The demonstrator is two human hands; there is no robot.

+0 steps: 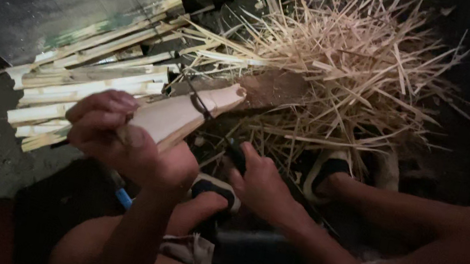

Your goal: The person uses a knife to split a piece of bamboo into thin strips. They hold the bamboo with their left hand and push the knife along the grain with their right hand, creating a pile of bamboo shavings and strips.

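Left hand (119, 138) clamped around a pale split bamboo piece (183, 116), right hand (261, 184) closed on a dark tool handle (235, 154), bamboo shavings pile (347, 68) beyond, cut slats (84, 81) on the floor

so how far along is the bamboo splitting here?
Done: a large heap of thin split slivers lies ahead. In hand: the left hand grips a pale bamboo slat, a dark blade crossing it near its far end; the right hand is low by the handle, grip unclear. Left: a stack of wider unsplit bamboo slats waits on the left.
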